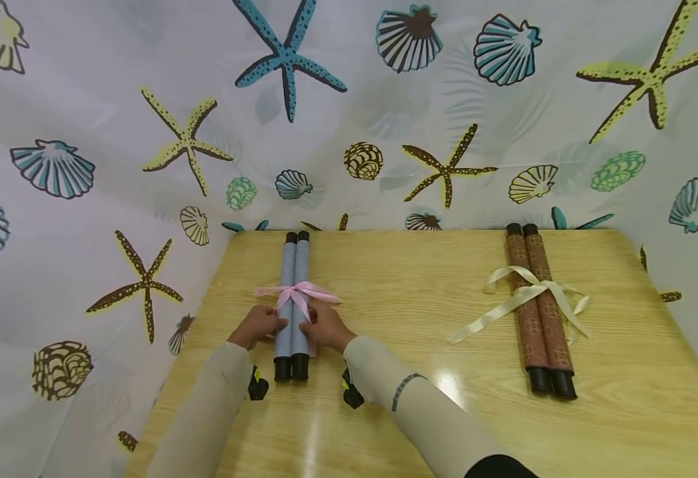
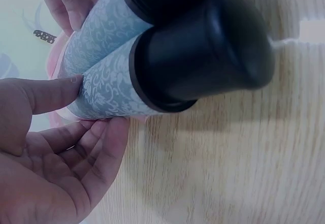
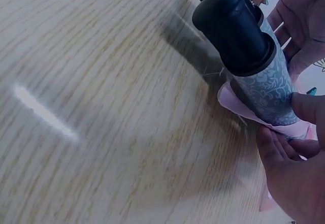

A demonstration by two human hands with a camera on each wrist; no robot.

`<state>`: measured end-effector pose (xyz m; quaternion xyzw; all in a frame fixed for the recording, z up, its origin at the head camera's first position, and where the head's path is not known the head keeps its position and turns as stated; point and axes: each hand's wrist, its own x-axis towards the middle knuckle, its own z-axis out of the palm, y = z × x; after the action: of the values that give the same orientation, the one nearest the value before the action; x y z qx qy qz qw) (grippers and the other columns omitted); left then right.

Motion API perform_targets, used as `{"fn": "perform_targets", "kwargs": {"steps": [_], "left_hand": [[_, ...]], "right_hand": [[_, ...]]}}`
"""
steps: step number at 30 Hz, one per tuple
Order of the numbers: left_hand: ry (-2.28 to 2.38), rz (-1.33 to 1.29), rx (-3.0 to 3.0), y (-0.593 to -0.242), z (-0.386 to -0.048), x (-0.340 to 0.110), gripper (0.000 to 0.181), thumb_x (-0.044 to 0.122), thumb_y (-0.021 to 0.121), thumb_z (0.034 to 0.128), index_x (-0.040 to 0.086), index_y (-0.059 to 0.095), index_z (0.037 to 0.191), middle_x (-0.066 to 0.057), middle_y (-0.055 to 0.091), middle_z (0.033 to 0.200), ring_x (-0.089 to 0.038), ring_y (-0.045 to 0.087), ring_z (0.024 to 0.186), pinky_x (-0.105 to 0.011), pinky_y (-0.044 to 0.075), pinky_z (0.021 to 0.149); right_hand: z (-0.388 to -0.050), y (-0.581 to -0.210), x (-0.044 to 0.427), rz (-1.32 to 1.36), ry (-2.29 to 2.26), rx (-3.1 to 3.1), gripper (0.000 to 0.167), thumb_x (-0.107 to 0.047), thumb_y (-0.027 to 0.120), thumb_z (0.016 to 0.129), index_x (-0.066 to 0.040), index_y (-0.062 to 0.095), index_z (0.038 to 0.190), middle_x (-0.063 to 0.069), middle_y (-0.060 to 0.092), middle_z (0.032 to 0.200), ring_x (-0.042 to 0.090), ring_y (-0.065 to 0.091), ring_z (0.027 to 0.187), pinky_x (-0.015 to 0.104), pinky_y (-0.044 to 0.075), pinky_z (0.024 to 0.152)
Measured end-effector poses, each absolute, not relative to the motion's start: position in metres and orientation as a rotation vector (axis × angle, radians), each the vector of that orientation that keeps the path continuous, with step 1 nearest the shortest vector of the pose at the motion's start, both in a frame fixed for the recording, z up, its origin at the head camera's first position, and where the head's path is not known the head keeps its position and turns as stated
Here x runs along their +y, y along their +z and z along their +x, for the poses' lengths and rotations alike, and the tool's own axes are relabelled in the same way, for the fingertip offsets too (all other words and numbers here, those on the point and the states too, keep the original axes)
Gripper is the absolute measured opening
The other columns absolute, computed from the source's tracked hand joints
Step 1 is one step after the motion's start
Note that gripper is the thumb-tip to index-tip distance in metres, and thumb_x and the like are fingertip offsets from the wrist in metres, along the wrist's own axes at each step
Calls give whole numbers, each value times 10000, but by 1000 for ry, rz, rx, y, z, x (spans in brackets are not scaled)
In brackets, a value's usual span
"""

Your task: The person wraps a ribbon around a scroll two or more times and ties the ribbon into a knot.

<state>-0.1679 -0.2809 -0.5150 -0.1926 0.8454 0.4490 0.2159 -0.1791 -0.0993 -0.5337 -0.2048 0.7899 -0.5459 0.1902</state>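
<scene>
A scroll wound on two rollers lies on the left of the table, covered in blue-grey floral cloth with black end knobs. Around its middle a pink ribbon is tied in a bow. My left hand grips the left roller below the bow, thumb on top and fingers at its underside. From the other side my right hand grips the right roller, its thumb on the cloth. In the right wrist view, part of the pink ribbon shows beneath the scroll, close to my right fingertips.
A second two-roller scroll, brown and patterned, lies at the right of the wooden table. A cream ribbon ties it in a bow. A white cloth printed with shells and starfish hangs behind the table and along its sides.
</scene>
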Motion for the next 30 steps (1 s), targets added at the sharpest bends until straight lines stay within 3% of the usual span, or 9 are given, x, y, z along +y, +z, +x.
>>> {"fn": "perform_targets", "kwargs": {"steps": [14,19,24,26,30], "left_hand": [[1299,-510,2327,-517,-172,-282,249,136,611,966,-83,584,1082,-65,606,878,-151,618,771,-369,588,710],[1314,-461,2351,-520,-173,-285,329,165,613,962,-101,595,1155,-96,644,945,-156,626,799,-419,598,760],[1159,-471,2586,-519,-176,-277,270,198,624,890,-52,610,991,-99,607,853,-211,571,759,-337,510,657],[1051,-469,2732,-517,-179,-269,317,222,633,849,-50,618,1010,-171,631,920,-313,587,842,-382,486,682],[925,-412,2930,-513,-187,-251,558,330,652,879,-38,562,1288,-290,550,1309,-490,484,1211,-559,459,920]], "right_hand": [[-181,-538,-96,-636,-1472,2235,392,-54,607,913,81,556,1278,230,679,1159,252,647,1007,328,538,864],[-183,-527,-87,-684,-1472,2256,396,-53,587,939,83,532,1306,269,631,1239,354,627,1152,448,510,988],[-183,-519,-76,-615,-1505,2211,476,-127,571,956,95,501,1371,302,565,1370,421,575,1271,510,467,1071],[-184,-516,-69,-632,-1496,2214,484,-136,576,972,74,495,1400,290,553,1398,418,568,1283,510,467,1073],[-187,-511,-49,-705,-1419,2328,450,-139,586,987,21,521,1403,244,543,1411,413,562,1274,518,482,1048]]}}
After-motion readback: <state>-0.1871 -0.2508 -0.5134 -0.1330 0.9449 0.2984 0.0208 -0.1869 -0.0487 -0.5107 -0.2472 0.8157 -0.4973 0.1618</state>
